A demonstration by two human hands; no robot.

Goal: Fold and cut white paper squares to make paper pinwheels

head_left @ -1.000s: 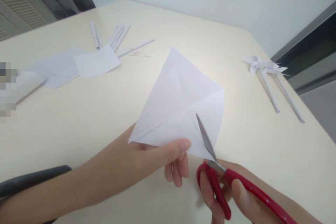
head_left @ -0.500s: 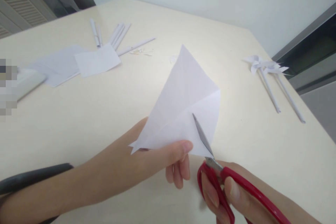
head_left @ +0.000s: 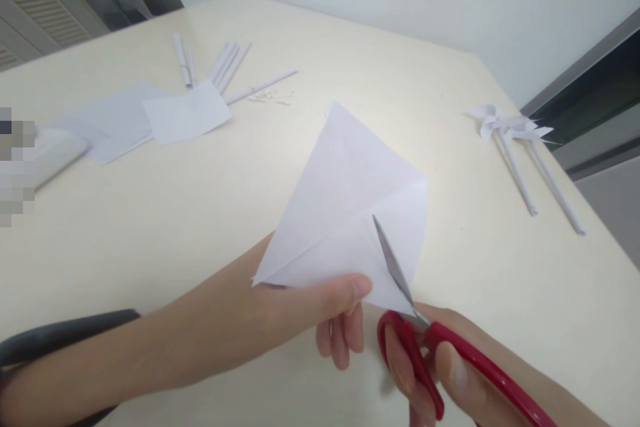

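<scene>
My left hand (head_left: 320,307) pinches the near edge of a white creased square of paper (head_left: 340,207), thumb on top, and holds it above the cream table (head_left: 200,213). My right hand (head_left: 440,373) grips red-handled scissors (head_left: 430,353) at the lower right. The steel blade (head_left: 393,263) lies over the paper's near corner, along a diagonal crease that points toward the centre.
Two finished white paper pinwheels on rolled sticks (head_left: 520,147) lie at the right edge. Several rolled paper sticks (head_left: 225,67) and flat paper sheets (head_left: 165,117) sit at the far left. A pixelated patch covers the left edge. A wall runs behind the table.
The paper tilted up to a narrower shape, then flattened back out. The scissors stayed at the near corner, the blade shifting only slightly.
</scene>
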